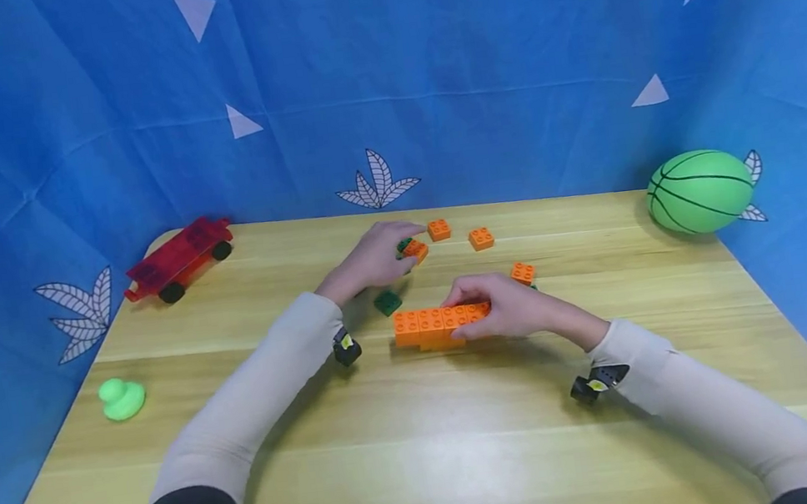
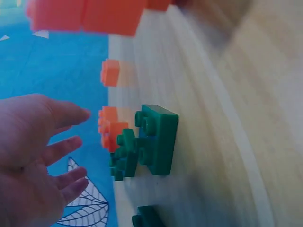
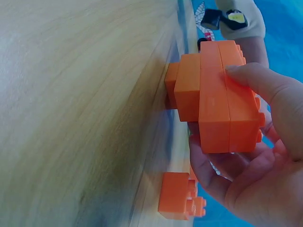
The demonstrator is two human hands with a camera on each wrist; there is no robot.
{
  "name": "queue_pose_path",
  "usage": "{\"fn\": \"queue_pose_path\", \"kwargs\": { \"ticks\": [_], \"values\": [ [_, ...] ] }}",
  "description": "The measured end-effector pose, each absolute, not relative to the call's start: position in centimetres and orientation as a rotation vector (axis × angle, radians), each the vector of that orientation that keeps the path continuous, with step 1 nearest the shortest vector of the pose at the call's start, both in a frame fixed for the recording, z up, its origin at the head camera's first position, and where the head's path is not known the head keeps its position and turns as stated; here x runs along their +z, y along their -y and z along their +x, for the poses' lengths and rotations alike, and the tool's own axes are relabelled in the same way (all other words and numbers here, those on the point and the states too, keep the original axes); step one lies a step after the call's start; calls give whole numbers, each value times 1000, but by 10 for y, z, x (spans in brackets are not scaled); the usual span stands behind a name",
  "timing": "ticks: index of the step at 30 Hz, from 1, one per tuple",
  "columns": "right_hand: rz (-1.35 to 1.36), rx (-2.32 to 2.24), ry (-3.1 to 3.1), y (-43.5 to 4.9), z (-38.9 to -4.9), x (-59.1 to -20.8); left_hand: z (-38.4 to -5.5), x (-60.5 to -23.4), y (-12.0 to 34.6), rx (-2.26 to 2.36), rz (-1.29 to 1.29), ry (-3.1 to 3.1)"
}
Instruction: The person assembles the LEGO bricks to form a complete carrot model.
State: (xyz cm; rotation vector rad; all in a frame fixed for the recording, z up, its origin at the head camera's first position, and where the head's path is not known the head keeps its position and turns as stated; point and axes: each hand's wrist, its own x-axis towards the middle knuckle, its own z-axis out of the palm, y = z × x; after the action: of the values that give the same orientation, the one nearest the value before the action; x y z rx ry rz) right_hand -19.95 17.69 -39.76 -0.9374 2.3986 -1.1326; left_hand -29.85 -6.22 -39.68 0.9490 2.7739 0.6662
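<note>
My right hand [image 1: 497,305] grips a built block of orange toy bricks [image 1: 424,328] by its right end. In the right wrist view the thumb presses one side of the orange block [image 3: 215,99], and the fingers reach behind it; the block is stepped, narrowing toward the table. My left hand [image 1: 379,255] hovers farther back, fingers spread and holding nothing visible. Just by its fingertips are a loose orange brick [image 1: 415,251] and a green brick [image 1: 404,245], partly hidden by the hand. Another green brick [image 1: 388,303] lies below the left hand, nearer the orange block.
Loose orange bricks lie behind the block, one [image 1: 439,230] beside another [image 1: 481,238], and a third [image 1: 523,273] behind the right hand. A red toy skateboard [image 1: 181,261] and light-green duck figure [image 1: 122,398] sit left. A green ball [image 1: 700,192] rests at the back right.
</note>
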Motion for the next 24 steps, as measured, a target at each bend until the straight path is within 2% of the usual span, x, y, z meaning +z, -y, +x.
{"fn": "queue_pose_path", "kwargs": {
  "ticks": [9, 24],
  "values": [
    [-935, -1138, -2397, -177, -200, -401, -305, -409, 48, 466, 876, -2826],
    [-947, -1137, -2423, -176, -202, -403, -288, -398, 56, 726, 847, -2723]
  ]
}}
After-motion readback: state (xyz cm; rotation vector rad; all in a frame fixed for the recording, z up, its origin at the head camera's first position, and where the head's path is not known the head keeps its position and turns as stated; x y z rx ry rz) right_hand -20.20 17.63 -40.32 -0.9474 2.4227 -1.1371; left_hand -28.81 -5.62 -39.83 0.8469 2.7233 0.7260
